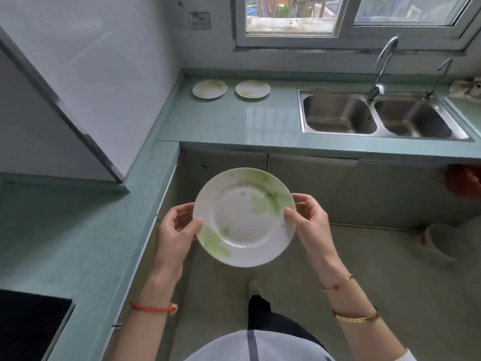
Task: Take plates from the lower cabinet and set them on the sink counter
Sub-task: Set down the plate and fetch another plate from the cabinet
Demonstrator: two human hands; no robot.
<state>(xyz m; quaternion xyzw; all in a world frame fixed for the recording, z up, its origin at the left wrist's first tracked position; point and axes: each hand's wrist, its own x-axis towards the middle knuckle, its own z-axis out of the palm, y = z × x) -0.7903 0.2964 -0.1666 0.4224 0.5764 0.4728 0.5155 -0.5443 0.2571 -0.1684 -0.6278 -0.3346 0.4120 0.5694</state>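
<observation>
I hold a white plate with green leaf prints (pixel 244 217) level in front of me, above the floor and below the counter edge. My left hand (pixel 177 230) grips its left rim, thumb on top. My right hand (pixel 308 217) grips its right rim the same way. Two matching plates lie side by side at the back of the green sink counter (pixel 234 121): one on the left (pixel 209 88), one on the right (pixel 252 89). The lower cabinet doors (pixel 312 183) under the counter look closed.
A steel double sink (pixel 374 115) with a tall tap (pixel 382 66) is set in the counter to the right. The counter turns along the left wall, with a black hob (pixel 28 327) at the lower left. A red bag (pixel 466 183) hangs at the right; a pale bucket (pixel 442 241) stands on the floor.
</observation>
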